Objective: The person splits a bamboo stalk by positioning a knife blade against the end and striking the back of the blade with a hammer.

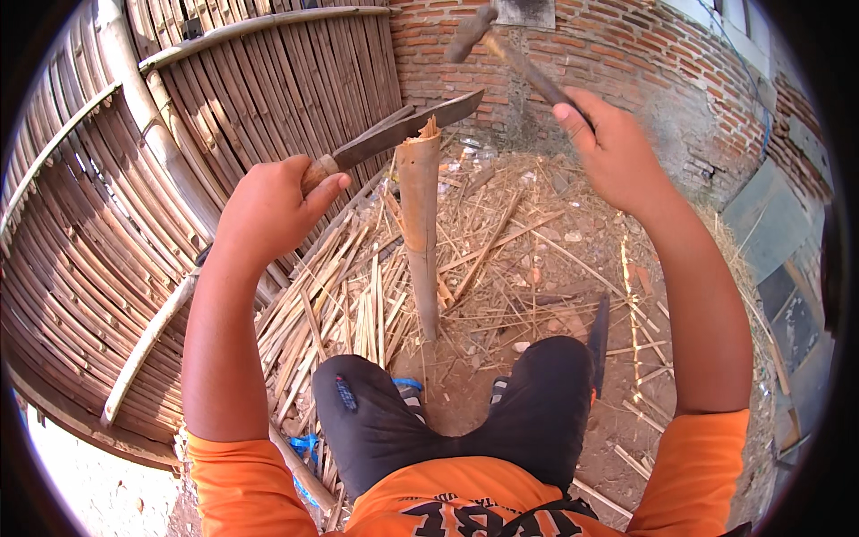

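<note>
My left hand (273, 208) is closed around the wooden grip of a big knife (385, 141), and my right hand (613, 152) is wrapped around a hammer (532, 76), its head raised well apart from the blade. The blade crosses the splintered top of a pole (417, 201); I can't tell how deep it sits. The pole stands on the ground (465, 407) just ahead of my feet, in front of the gap between my knees.

Long split strips (331, 313) crowd the ground's left edge, close to the pole, and a slatted wall (268, 103) hems in that side. A brick wall (617, 63) closes the far edge. By my right knee lies a dark, tapered flat piece (599, 345); blue plastic (304, 445) is tangled near my left thigh.

The pole is pale tan, roundish and smooth, its top ragged. The strips are straight, thin and straw-coloured, the soil brown and strewn with fibres, the bricks rough and reddish.
</note>
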